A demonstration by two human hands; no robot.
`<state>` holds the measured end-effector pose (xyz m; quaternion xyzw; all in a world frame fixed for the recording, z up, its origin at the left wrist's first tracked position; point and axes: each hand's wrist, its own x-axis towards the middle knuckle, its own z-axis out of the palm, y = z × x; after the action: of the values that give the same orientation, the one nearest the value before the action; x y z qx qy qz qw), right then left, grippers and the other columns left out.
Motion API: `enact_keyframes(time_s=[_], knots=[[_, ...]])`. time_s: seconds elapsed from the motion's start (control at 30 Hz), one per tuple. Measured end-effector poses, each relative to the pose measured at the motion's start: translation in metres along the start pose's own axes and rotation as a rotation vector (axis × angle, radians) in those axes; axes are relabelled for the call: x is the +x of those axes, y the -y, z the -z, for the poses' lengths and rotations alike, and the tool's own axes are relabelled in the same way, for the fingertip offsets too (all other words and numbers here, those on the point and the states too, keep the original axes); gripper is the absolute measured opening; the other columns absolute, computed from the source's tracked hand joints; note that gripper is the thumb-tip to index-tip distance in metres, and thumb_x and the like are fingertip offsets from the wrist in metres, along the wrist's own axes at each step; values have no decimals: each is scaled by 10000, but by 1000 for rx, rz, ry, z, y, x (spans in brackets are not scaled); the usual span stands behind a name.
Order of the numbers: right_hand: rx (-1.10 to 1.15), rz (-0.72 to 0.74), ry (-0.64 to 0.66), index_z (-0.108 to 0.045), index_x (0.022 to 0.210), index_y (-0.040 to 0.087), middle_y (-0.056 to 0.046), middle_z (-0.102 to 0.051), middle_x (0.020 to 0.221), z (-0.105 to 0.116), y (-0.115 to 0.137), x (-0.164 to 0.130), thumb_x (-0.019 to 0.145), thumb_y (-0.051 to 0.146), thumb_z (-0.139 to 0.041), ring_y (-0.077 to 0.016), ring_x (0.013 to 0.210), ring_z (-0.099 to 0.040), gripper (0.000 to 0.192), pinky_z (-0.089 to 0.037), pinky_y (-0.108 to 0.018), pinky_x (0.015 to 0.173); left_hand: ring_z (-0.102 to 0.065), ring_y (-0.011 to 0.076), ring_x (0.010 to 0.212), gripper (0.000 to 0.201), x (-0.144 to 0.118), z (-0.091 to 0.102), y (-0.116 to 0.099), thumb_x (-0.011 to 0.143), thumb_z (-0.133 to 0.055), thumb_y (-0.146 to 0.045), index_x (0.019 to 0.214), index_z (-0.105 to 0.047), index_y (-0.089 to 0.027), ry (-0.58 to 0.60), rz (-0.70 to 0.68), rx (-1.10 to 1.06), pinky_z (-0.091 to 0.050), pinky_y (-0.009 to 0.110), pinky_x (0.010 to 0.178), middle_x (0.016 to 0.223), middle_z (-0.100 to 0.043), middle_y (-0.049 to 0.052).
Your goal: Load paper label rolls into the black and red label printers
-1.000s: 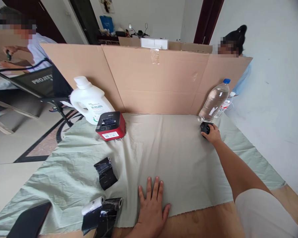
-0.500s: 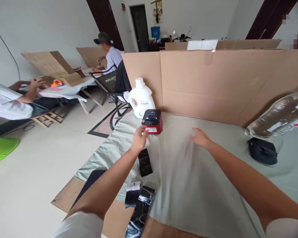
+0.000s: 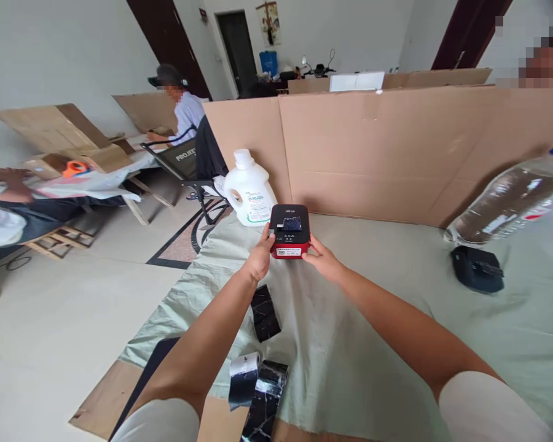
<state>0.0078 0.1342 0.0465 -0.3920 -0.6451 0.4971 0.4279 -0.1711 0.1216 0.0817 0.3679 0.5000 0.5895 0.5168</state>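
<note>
Between my hands is a small red-and-black boxy device, with a white label on its front face. My left hand grips its left side, the thumb near the top edge. On the opposite side, my right hand holds the lower right corner. A white jug with a white cap stands just behind it to the left. Nearer to me, below my left wrist, lies a black marble-patterned strip. Two partly unrolled rolls sit at the front edge: a black-and-white roll and a black marbled roll.
A tall cardboard panel borders the back of the cloth-covered table. To the right, a large clear bottle with a blue cap leans near a dark pouch. Other people sit at a table on the left; another is beyond the panel.
My right hand has moved left onto the device, and both hands now hold it. It has shifted slightly right, away from the jug. The camera view has turned a little.
</note>
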Motion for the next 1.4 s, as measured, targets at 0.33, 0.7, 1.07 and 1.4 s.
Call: enact_keyframes(time_s=[0.33, 0.7, 1.07, 1.4], knots=[[-144, -157, -237, -235, 1516, 377, -27, -370, 1550, 98, 34, -227, 851, 474, -606, -283, 1379, -419, 768, -446, -516, 1056, -168, 225, 1496, 782, -155, -107, 34, 889, -595, -484, 1540, -180, -356, 425, 249, -136, -82, 427, 1235, 1590, -281, -46], [-275, -152, -445, -382, 1447, 262, -116, -455, 1467, 102, 11, -282, 893, 507, -544, -285, 1333, -445, 627, -411, -546, 1068, -166, 226, 1497, 590, -205, -113, 92, 934, -469, -555, 1469, -383, -322, 275, 149, 102, -124, 407, 1235, 1594, -288, -7], [-304, 40, -572, -659, 758, 203, -87, -413, 1507, 95, 7, -225, 889, 448, -532, -335, 1415, -332, 305, -300, -569, 1117, -308, 304, 1428, 674, -149, -119, 80, 608, -586, -129, 1258, -619, -306, 461, 230, -71, -319, 423, 1137, 1602, -239, -62], [-249, 91, -670, -320, 1445, 225, -123, -291, 1561, 77, -7, -229, 855, 320, -564, -272, 1442, -302, 646, -319, -526, 1154, -333, 272, 1396, 1047, -140, -124, 73, 539, -522, -66, 1506, -267, -376, 502, 296, -42, -378, 394, 1074, 1567, -316, -35]])
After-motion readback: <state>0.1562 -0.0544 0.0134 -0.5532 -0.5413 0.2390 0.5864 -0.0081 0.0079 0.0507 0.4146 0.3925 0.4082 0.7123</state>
